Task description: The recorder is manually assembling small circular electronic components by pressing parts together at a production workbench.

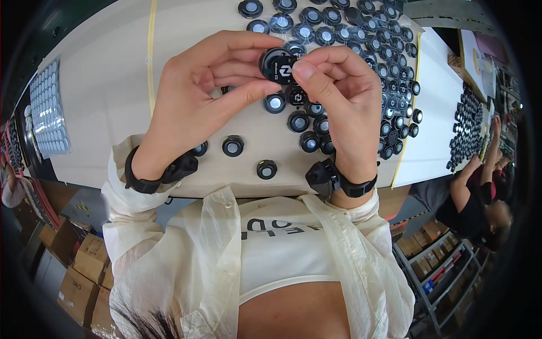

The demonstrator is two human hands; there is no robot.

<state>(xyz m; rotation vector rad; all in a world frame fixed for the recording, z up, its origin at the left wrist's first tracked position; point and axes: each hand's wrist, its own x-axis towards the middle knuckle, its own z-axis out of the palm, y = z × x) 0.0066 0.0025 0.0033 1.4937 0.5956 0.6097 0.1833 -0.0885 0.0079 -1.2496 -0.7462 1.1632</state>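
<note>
Over the table, a black round puck-shaped part is held up between my two hands, its printed black face with a white emblem turned toward me. My left hand grips its left side, thumb below and fingers behind. The thumb and forefinger of my right hand pinch its right edge. Similar black round parts with pale silver centres lie under and beyond my hands, such as one round part just below the held one. Two more, a round part and another round part, lie apart nearer to me.
Many more of these parts crowd the right of the beige table. Yellow tape crosses its left side, beyond which lies a sheet of round pale pieces. At the right, another person works near more black parts. Cardboard boxes stand lower left.
</note>
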